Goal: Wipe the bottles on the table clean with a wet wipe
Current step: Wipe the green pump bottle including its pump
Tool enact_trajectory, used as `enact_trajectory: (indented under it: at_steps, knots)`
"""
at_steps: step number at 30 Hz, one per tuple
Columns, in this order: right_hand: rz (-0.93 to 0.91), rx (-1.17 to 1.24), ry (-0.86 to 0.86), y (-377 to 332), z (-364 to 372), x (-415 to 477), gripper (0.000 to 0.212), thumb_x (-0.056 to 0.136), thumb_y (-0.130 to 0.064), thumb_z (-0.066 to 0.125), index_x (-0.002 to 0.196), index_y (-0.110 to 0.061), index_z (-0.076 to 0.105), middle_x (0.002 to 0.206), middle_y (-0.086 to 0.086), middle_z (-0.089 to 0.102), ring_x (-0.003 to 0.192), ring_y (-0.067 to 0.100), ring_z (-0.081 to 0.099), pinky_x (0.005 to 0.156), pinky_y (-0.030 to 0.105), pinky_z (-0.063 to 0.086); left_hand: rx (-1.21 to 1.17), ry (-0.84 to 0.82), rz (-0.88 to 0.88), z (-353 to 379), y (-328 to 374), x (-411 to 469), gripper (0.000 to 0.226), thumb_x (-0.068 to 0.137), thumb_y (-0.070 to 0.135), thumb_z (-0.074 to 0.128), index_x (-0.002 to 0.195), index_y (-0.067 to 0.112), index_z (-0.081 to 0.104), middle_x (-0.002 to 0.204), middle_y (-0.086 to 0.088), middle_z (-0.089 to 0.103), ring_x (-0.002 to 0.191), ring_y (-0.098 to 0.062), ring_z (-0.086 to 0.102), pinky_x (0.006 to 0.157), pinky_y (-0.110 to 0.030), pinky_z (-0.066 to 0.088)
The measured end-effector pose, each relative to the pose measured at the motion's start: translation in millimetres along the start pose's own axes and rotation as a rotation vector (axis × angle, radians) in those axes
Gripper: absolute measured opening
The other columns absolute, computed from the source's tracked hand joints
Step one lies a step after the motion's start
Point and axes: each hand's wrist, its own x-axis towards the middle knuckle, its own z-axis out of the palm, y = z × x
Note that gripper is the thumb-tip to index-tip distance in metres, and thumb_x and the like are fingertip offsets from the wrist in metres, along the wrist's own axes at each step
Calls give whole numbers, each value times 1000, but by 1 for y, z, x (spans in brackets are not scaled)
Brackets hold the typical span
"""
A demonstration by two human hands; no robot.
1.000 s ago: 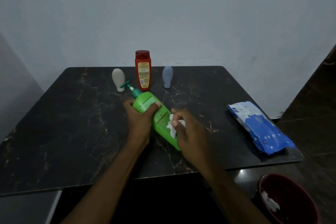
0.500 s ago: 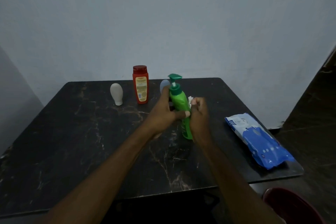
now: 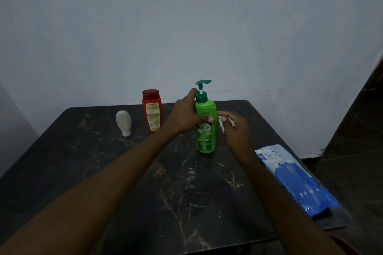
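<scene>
While the left hand clasps the upright green plastic pump bottle, steadying it on the dark marbled table, the right hand pinches a crumpled white wet wipe beside it.

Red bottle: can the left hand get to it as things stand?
Probably yes. The red bottle stands beside the left hand, nothing between them, but that hand grips the green pump bottle and must release it first.
</scene>
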Motion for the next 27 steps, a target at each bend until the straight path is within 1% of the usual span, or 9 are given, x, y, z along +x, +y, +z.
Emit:
enact_trajectory:
  at_steps: [2, 5, 6, 10, 15, 18, 20, 23, 27]
  knots:
    - [7, -74, -60, 13, -2, 9, 24, 93, -8, 57, 108, -16, 73, 104, 3, 70, 96, 13, 64, 82, 26, 50, 62, -12, 12, 1, -4, 19, 62, 72, 27, 91, 119, 17, 53, 107, 3, 68, 92, -15, 66, 70, -22, 55]
    - [34, -134, -126, 30, 3, 23, 26, 88, -12, 65, 113, -15, 72, 108, 5, 70, 100, 16, 65, 82, 20, 48, 128, -51, 15, 4, -11, 44, 54, 76, 23, 88, 120, 13, 57, 108, -3, 68, 93, -21, 66, 75, -36, 59]
    - [37, -153, -135, 34, 5, 28, 28, 86, -14, 68, 113, -14, 71, 109, 5, 70, 101, 16, 65, 81, 20, 48, 149, -64, 15, 5, -12, 52, 54, 77, 22, 87, 121, 13, 57, 109, -5, 67, 91, -21, 65, 73, -37, 60]
    - [45, -196, -132, 41, 15, 50, 32, 82, -19, 72, 113, -13, 71, 108, 5, 71, 98, 16, 65, 81, 22, 45, 169, -83, 19, 6, -18, 78, 52, 79, 20, 86, 121, 14, 57, 107, -2, 63, 89, -20, 64, 52, -14, 51]
    - [50, -186, -125, 54, 32, 84, 29, 81, -21, 74, 108, -11, 72, 102, 4, 72, 92, 16, 66, 77, 22, 47, 129, -91, -30, 6, -32, 114, 54, 77, 15, 88, 121, 12, 57, 109, -5, 62, 84, -15, 65, 51, -17, 56]
    - [54, -201, -134, 58, 36, 96, 25, 83, -19, 74, 106, -10, 70, 96, -2, 67, 87, 11, 62, 66, 6, 39, 140, -99, -34, 8, -39, 127, 53, 78, 15, 87, 121, 11, 57, 106, -4, 62, 78, -7, 61, 49, -13, 52]
    - [68, -196, -126, 60, 36, 102, 20, 83, -16, 73, 101, -10, 69, 91, -4, 63, 83, 8, 59, 61, -1, 35, 125, -110, -50, 10, -42, 135, 51, 78, 16, 87, 118, 13, 55, 104, -4, 63, 81, -12, 65, 52, -21, 58]
    - [74, -191, -122, 59, 33, 105, 14, 82, -13, 73, 94, -9, 67, 86, -2, 61, 74, 5, 54, 59, 0, 34, 154, -137, -39, 12, -42, 139, 50, 77, 20, 87, 112, 15, 52, 96, -4, 63, 81, -20, 67, 60, -34, 63]
    - [128, -217, -158, 51, 30, 112, 13, 81, -15, 74, 92, -13, 67, 85, -2, 63, 74, 7, 55, 61, 4, 35, 183, -171, -37, 10, -39, 142, 53, 77, 23, 86, 113, 17, 49, 88, 3, 61, 80, -19, 61, 64, -31, 51]
